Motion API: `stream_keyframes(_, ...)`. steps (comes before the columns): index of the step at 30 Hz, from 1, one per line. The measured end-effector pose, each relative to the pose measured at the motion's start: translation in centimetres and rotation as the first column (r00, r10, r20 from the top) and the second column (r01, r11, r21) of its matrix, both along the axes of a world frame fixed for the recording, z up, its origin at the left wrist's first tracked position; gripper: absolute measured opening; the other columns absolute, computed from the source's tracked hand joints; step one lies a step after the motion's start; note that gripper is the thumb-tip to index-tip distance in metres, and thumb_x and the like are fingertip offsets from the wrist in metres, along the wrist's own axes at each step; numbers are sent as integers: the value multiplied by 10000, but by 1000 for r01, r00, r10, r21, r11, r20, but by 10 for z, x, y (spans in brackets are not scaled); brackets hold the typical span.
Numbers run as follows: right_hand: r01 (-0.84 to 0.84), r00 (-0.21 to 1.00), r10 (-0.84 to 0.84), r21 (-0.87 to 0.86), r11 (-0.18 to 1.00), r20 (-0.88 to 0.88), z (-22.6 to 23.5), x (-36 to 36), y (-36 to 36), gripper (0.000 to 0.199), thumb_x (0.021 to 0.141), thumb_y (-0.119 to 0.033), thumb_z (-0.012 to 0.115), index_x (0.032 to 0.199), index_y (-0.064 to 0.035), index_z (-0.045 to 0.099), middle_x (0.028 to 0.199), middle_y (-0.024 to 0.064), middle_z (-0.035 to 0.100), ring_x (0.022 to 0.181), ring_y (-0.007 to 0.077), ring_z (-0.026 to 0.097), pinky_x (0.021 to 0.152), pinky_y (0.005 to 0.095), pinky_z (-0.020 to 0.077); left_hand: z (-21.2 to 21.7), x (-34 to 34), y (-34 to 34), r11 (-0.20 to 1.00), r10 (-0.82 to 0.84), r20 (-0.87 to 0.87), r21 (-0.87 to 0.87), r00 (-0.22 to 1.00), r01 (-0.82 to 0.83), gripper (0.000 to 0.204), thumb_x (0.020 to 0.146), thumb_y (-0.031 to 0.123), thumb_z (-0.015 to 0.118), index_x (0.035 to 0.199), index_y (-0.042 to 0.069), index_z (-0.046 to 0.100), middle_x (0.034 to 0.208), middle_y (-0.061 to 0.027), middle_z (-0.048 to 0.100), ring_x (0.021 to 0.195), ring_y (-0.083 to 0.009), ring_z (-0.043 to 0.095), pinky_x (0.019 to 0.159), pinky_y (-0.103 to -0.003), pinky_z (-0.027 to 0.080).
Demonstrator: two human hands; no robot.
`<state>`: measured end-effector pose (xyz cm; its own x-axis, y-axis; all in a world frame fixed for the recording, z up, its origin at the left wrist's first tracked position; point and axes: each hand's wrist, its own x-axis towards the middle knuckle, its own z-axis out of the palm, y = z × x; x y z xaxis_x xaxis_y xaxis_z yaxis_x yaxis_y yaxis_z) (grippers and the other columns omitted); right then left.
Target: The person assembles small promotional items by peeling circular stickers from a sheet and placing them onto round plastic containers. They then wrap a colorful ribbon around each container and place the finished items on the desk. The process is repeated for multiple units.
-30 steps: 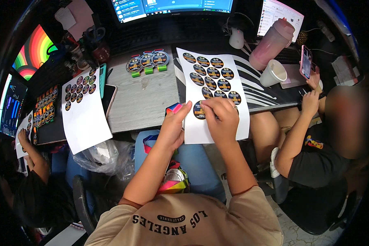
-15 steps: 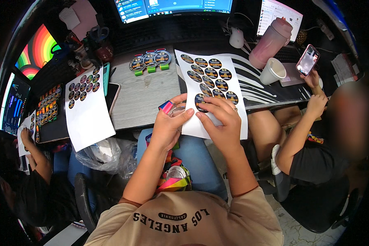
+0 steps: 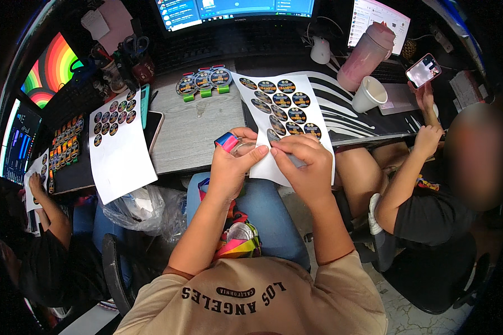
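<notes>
My left hand [image 3: 232,167] is closed around a silver-coloured medal [image 3: 245,149] with a blue, pink and red ribbon [image 3: 226,141]. Its thumb also presses on the left edge of a white sheet of round black stickers [image 3: 319,114]. My right hand [image 3: 308,167] pinches thumb and fingertips together at the sheet's lower left, on a round sticker [image 3: 273,135] that looks grey there; the fingers partly hide it. On my lap lies another silver medal [image 3: 239,233] among bright ribbons.
Several stickered medals [image 3: 204,82] lie on the grey desk [image 3: 190,134]. A second sticker sheet [image 3: 120,162] is at left, above a clear plastic bag [image 3: 142,209]. A white cup [image 3: 369,95] and pink bottle [image 3: 366,58] stand at right. People sit on both sides, one holding a phone [image 3: 423,71].
My right fingers have drawn together into a pinch and lifted at the lower-left sticker, uncovering nearby stickers. The sheet has shifted slightly left. At right, the other person's phone has tilted.
</notes>
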<state>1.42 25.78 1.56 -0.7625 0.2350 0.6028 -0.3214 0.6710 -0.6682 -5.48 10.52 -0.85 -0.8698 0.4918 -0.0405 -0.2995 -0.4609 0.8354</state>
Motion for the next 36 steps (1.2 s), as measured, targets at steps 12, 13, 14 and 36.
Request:
stream_keyframes(12,-137,984,147,-91,986,105,-8,-9,9,120,822,-25,756,939,-16,778,909,111,751,820,203,699,752,309,530,-10,-11,-6,987,-144,244,108,959,121,492,929,123,703,1353,-45,518,1101,-152,695,1042,-227,685,892,-358,562)
stream_keyframes(13,-136,977,154,-131,982,145,-10,-11,9,122,829,-26,751,948,-14,777,913,113,750,822,196,697,735,299,532,-10,-14,-8,987,-158,240,62,958,148,470,935,120,694,1344,-47,532,1099,-146,697,1027,-218,690,879,-352,567)
stream_keyframes(14,-135,966,168,-170,976,197,-11,-13,9,124,836,-27,746,956,-12,776,917,115,749,824,189,696,717,290,533,-11,-16,-9,986,-159,249,-8,955,167,449,940,116,685,1334,-50,547,1097,-140,699,1012,-208,695,865,-345,571)
stream_keyframes(36,-257,964,262,103,961,-41,-25,-43,28,194,728,-48,826,915,-30,776,904,96,756,858,241,709,815,354,537,-27,-18,-12,977,-205,325,118,923,175,317,959,148,651,1230,-13,620,1139,-112,699,1011,-210,696,878,-343,566)
